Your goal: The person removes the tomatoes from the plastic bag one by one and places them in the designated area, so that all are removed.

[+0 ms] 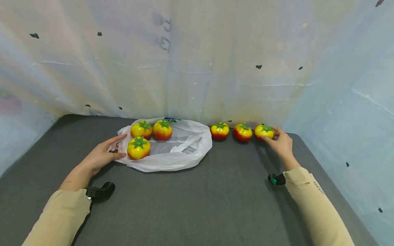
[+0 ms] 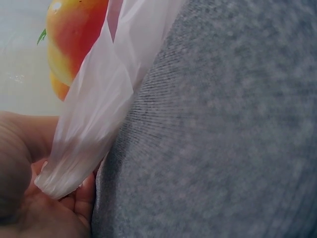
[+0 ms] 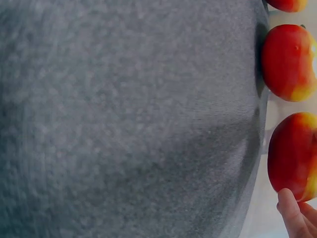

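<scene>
Three red-and-yellow tomatoes with green leafy tops lie at the left end of a white plastic bag (image 1: 197, 155) spread on the table; the nearest tomato (image 1: 138, 148) is closest to my left hand (image 1: 100, 155). That hand holds the gathered left end of the bag (image 2: 86, 134), which runs between thumb and curled fingers. Far to the right, my right hand (image 1: 281, 142) grips the outermost tomato (image 1: 264, 131) between thumb and fingers. In the right wrist view the thumb touches the lower end of this tomato (image 3: 292, 156).
Between the bag and my right hand, two more tomatoes, a left one (image 1: 220, 131) and a right one (image 1: 243, 132), sit in a row near the back edge of the dark grey table (image 1: 197, 205). A pale sheet (image 1: 197, 68) hangs behind and at both sides.
</scene>
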The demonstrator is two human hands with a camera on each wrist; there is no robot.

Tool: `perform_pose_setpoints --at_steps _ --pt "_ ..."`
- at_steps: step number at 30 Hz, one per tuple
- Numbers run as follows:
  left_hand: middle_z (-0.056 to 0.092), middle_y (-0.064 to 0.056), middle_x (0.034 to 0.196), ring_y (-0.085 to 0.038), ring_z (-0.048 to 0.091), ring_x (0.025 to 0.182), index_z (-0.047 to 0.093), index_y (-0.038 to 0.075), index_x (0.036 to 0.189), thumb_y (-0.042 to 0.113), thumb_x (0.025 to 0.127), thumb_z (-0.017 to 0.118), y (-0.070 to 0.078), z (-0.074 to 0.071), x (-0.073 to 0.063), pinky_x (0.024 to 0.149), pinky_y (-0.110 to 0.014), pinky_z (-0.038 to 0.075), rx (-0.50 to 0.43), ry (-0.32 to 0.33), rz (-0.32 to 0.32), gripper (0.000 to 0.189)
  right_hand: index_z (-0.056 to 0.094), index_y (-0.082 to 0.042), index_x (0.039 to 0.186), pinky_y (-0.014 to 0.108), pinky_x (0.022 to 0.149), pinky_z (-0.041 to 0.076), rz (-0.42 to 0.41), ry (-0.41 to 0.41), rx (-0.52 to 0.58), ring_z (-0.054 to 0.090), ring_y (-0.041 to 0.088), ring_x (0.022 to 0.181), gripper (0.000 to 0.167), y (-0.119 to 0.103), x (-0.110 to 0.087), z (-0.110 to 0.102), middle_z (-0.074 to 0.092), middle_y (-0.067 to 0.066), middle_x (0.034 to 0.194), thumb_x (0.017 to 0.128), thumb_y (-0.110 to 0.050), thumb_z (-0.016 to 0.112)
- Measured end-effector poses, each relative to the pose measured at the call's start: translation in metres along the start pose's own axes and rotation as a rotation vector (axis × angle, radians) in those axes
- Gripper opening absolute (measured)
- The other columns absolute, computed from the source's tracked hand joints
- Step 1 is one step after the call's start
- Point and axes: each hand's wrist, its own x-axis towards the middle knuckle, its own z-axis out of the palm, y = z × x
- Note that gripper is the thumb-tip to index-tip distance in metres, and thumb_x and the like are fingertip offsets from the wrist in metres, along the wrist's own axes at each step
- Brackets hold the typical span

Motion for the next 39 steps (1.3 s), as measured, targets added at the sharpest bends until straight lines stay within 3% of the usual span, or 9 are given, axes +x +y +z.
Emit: perform_pose_setpoints --at_steps 13,24,39 --pt "-0.006 -0.027 0.158 -0.053 -0.006 0.141 0.014 0.021 0.155 0.022 0.089 0.068 0.0 0.0 0.0 0.104 -0.076 0.002 -0.01 0.003 -0.002 0.085 0.033 0.004 0.145 0.054 0.098 0.044 0.03 -0.028 -0.045 0.049 0.045 0.121 0.07 0.008 0.001 0.006 0.046 0.034 0.135 0.093 -0.036 0.059" --pt "-0.006 -0.027 0.158 -0.053 -0.005 0.141 0.014 0.02 0.155 0.021 0.088 0.068 0.001 0.0 0.0 0.104 -0.076 0.004 -0.012 0.008 -0.006 0.085 0.032 0.006 0.145 0.052 0.098 0.045 0.047 -0.033 -0.021 0.049 0.044 0.123 0.071 0.01 0.003 0.01 0.044 0.035 0.137 0.094 -0.036 0.058" --pt "-0.007 -0.027 0.158 -0.053 -0.006 0.141 0.013 0.021 0.155 0.023 0.09 0.066 -0.001 0.0 0.0 0.104 -0.076 0.003 0.001 -0.001 0.012 0.084 0.03 0.002 0.147 0.053 0.097 0.046 0.084 -0.024 0.008 0.047 0.043 0.126 0.073 0.009 0.001 -0.001 0.039 0.033 0.142 0.094 -0.041 0.056"
